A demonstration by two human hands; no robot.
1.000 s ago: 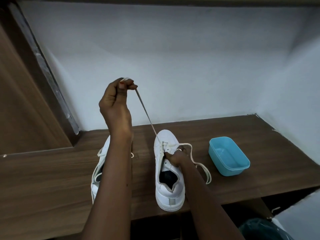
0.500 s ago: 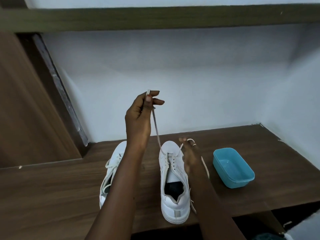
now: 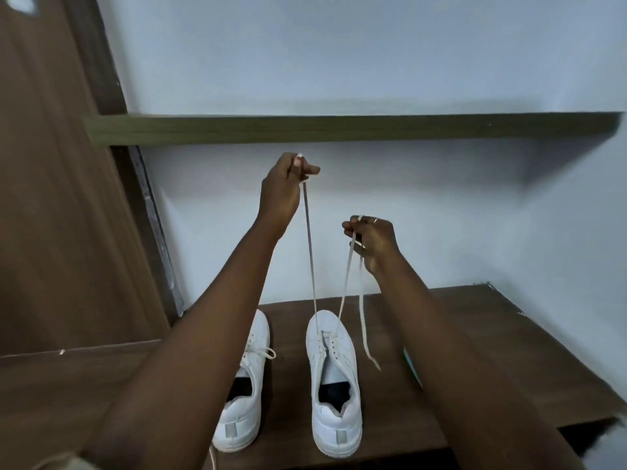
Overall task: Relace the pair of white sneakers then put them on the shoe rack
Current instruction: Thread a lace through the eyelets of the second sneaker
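Lacing is barely started on the open sneaker point(image 3: 334, 378): my left hand point(image 3: 281, 188) and right hand point(image 3: 373, 240) pinch its lace point(image 3: 309, 245) above it; neighbouring sneaker point(image 3: 251, 378) looks laced.

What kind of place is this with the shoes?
Likely a closet or shelf nook in a home. The laced sneaker and the half-laced sneaker stand on a wooden shelf, a second shelf runs above, and a white wall closes the back.
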